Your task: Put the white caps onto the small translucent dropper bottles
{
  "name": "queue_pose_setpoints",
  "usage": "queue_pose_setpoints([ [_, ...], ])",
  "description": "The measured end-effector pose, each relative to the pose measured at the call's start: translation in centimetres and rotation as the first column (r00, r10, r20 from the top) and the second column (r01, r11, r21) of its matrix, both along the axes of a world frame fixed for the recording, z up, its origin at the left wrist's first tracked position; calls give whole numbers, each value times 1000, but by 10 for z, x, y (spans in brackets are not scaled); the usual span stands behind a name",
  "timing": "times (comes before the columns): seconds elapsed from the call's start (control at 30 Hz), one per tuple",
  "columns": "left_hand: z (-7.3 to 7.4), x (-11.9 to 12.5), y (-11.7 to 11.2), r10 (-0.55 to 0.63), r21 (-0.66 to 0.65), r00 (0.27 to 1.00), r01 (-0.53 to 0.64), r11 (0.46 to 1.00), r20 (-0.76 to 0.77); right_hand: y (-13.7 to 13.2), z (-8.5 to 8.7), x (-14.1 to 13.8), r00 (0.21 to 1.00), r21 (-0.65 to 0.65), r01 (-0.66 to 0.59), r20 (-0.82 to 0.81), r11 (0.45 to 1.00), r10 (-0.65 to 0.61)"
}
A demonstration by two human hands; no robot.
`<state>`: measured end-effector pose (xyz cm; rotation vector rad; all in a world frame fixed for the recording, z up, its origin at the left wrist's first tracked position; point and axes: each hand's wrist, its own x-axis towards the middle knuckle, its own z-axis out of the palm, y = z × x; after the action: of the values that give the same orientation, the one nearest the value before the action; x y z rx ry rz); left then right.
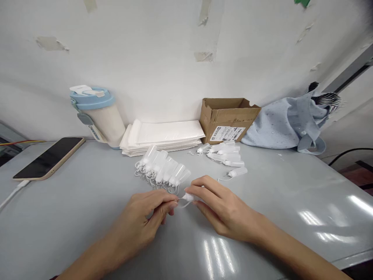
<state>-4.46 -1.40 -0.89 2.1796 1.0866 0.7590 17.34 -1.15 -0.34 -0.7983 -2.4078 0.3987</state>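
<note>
Between my hands is a small translucent needle-tip squeeze bottle (188,197) with a white top and a thin cord. My right hand (223,206) grips it with thumb and fingers, and these hide most of its body. My left hand (153,212) pinches at the far end of the thin needle, where the cord also leads. Whether a tiny cap sits between those fingertips is hidden. Just beyond my left hand, a row of similar bottles (163,166) lies side by side, cords toward me. A looser group of bottles (224,152) lies farther right, with a single bottle (237,172) nearer me.
Along the wall stand a blue-lidded tumbler (106,120), a stack of white packets (166,134), an open cardboard box (230,124) and a light blue cloth bag (279,124). A phone (51,157) with a white cable lies at the left of the grey table (72,206).
</note>
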Motion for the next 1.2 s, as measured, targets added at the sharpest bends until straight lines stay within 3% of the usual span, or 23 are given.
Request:
queue_pose_setpoints([
  [0.4, 0, 2, 1, -21, 45, 1000, 20, 999, 20, -2, 0, -1, 1000, 4, -16, 19, 1000, 16],
  [0.7, -12, 1, -1, -53, 111, 999, 54, 992, -5, -6, -8, -2, 996, 162, -13, 90, 987, -2],
  [0.9, -15, 4, -3, -56, 157, 998, 54, 986, 5, -7, -13, -6, 999, 214, -11, 45, 977, 1],
  [1.2, -9, -1, -2, -17, 102, 1000, 20, 995, -24, -1, -14, -3, 1000, 180, 13, -21, 984, -9],
])
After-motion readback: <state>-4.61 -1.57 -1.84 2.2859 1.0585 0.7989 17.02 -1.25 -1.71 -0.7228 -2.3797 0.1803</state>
